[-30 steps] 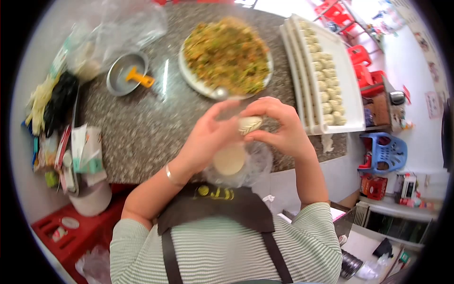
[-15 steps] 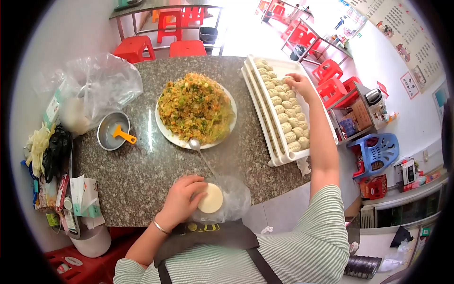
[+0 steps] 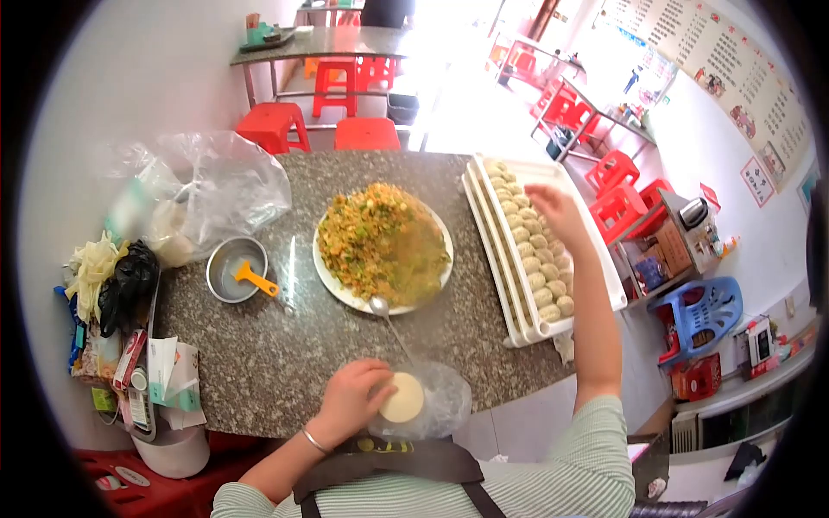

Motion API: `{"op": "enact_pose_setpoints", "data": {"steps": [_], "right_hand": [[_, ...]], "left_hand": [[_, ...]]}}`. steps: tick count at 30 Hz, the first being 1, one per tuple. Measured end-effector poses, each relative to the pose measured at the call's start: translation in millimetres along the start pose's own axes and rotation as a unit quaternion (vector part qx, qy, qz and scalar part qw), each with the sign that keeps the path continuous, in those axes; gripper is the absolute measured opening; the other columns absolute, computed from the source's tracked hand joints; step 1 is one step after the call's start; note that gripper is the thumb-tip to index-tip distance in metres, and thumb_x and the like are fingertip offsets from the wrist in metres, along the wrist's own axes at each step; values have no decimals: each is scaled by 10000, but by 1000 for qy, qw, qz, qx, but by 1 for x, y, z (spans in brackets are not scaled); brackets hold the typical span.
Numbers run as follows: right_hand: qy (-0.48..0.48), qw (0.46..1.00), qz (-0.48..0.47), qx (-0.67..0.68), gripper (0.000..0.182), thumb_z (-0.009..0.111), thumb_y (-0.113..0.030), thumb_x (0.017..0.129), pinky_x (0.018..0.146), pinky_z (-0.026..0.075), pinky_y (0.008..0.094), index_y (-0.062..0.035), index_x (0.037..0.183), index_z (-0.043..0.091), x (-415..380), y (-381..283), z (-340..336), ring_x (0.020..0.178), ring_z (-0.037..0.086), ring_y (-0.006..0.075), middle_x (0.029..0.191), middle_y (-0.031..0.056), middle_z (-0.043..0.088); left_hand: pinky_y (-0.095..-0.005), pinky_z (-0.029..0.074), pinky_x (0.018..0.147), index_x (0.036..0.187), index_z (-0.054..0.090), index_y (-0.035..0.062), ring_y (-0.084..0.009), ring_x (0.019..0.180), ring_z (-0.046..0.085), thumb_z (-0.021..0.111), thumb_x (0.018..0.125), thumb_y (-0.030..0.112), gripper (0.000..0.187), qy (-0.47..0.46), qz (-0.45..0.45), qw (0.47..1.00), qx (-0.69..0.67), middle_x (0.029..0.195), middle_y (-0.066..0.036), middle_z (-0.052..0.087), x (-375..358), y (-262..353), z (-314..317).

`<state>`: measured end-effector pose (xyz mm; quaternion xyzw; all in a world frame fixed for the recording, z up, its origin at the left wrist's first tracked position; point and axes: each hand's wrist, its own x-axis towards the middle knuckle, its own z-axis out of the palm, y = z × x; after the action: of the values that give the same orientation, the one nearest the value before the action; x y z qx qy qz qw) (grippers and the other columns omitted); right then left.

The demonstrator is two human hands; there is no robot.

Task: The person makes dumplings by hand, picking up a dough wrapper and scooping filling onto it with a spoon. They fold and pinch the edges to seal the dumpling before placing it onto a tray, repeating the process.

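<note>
My left hand (image 3: 356, 395) is at the front edge of the counter, its fingers closed on the rim of a round, pale dumpling wrapper (image 3: 403, 398). Beneath the wrapper lies a crumpled clear plastic bag (image 3: 447, 399). Over the top of a stack of white trays (image 3: 596, 250), my right hand (image 3: 557, 216) hangs with fingers apart and nothing visible in it. Pleated dumplings (image 3: 537, 266) sit in rows along the left part of the top tray. A metal spoon (image 3: 380, 306) leans on the plate (image 3: 324, 283) of chopped vegetable filling (image 3: 380, 246).
On the counter's left are a metal bowl (image 3: 226, 289) with a yellow-handled tool (image 3: 256, 279) and a large clear plastic bag (image 3: 233, 177). Boxes and gloves crowd the left edge. Red stools (image 3: 273, 128) and tables stand beyond the counter.
My right hand has come up off the dumplings, its fingers now spread. The whole view has tilted upward. My left hand stays at the wrapper.
</note>
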<state>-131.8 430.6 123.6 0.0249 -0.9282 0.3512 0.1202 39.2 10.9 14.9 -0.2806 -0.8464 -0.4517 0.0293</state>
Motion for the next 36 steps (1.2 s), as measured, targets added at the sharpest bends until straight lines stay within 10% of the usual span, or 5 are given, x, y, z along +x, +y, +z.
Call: {"op": "enact_pose_setpoints", "data": {"steps": [11,20,36], "right_hand": [[-212,966,-92,118,241,687,-89,836,932,468,395,-42,1073,684,-192,-133,134,1063,608,305,1087,129,650],[-21,987,-160,-7,194,737,-126,768,933,395,432,-71,949,696,-235,-119,187,1044,570,282,998,73,627],[15,992,-124,2,118,748,-107,766,915,375,393,-81,868,695,-239,-116,194,989,579,240,943,38,635]], "left_hand": [[-420,509,813,1018,663,42,-343,915,616,717,801,224,287,-1,22,1000,5,980,-143,637,-9,-6,4],[-380,517,816,1015,679,17,-310,941,633,770,770,169,302,18,-23,1000,0,1058,-146,649,-26,-4,2],[-357,528,760,983,695,17,-287,893,645,763,767,89,238,65,-21,998,-11,1001,-122,664,-30,-1,9]]}}
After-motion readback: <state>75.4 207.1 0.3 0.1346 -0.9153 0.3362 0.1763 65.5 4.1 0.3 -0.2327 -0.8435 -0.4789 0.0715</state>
